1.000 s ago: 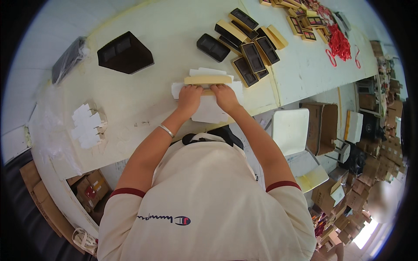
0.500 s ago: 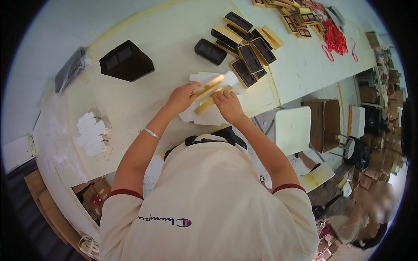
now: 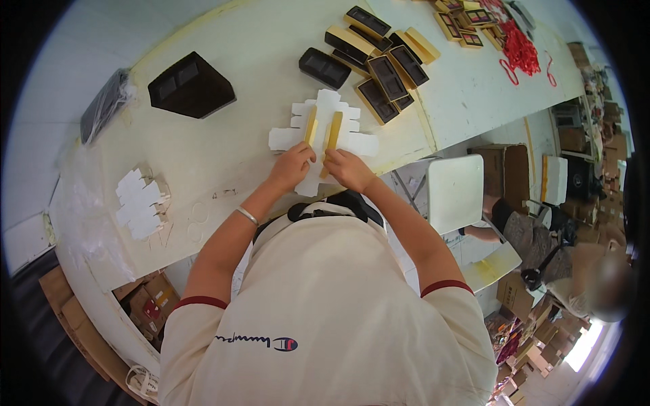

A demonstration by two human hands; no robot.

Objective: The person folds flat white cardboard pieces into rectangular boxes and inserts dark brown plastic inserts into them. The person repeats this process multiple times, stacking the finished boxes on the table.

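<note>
Looked like matt white card, smooth and die-cut, in the flat blank (image 3: 323,135), with two tan strips (image 3: 331,135) of dull paperboard pressed on it under bare hands (image 3: 291,167), (image 3: 347,169). Appeared as painted white tabletop (image 3: 223,142), smooth but scuffed and faintly marked, bearing a black tray (image 3: 191,86) of matt moulded plastic, a stack of white card pieces (image 3: 139,203) and a glossy dark film bag (image 3: 103,105). Seemed soft matt cotton in the cream shirt (image 3: 325,304), thin shiny metal in the bangle (image 3: 248,216), glossy red cord (image 3: 521,47) beyond, and matt black-and-gold card boxes (image 3: 389,74).
</note>
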